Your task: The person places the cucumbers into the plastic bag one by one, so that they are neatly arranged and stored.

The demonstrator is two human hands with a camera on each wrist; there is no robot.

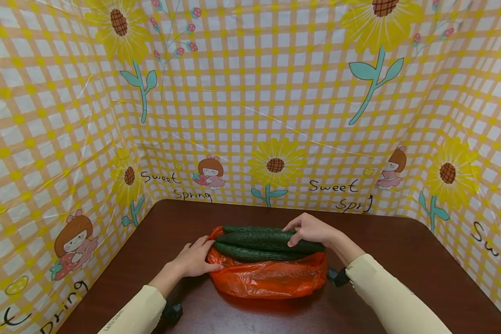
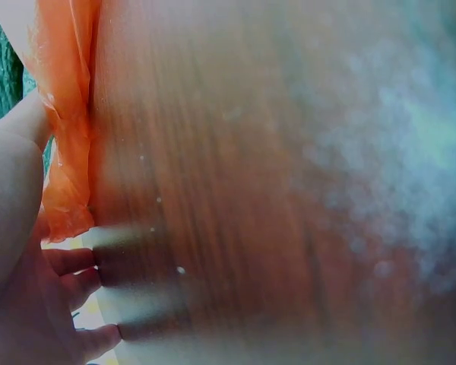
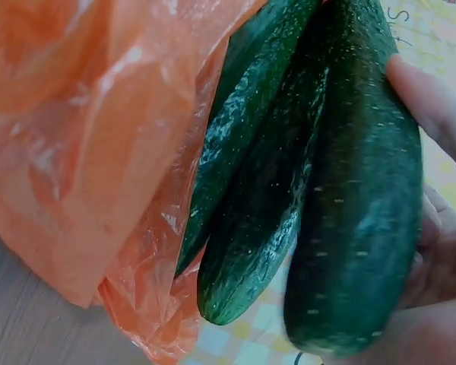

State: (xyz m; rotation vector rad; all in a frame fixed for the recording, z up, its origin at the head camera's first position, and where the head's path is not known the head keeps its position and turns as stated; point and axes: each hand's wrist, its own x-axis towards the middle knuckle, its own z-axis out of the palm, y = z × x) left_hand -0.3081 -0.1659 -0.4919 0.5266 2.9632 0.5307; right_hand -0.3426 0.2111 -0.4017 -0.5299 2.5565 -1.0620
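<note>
Several dark green cucumbers (image 1: 254, 254) lie side by side in an orange plastic bag (image 1: 267, 279), their tops uncovered. With thumb and fingers on either side, my right hand (image 1: 312, 229) grips the thick cucumber (image 3: 361, 182) at its right end. That cucumber appears large in the right wrist view, beside two others. At the bag's left end my left hand (image 1: 194, 259) rests with fingers spread, the thumb touching the bag's near side. In the left wrist view several of its fingers (image 2: 80, 285) stretch past the bag's orange film (image 2: 70, 152).
The bag rests on a dark brown wooden table (image 1: 380, 260). A checked, flower-printed sheet (image 1: 250, 106) rises behind it and along both sides. Black devices are strapped by each wrist, partly hidden beneath pale sleeves (image 1: 392, 292).
</note>
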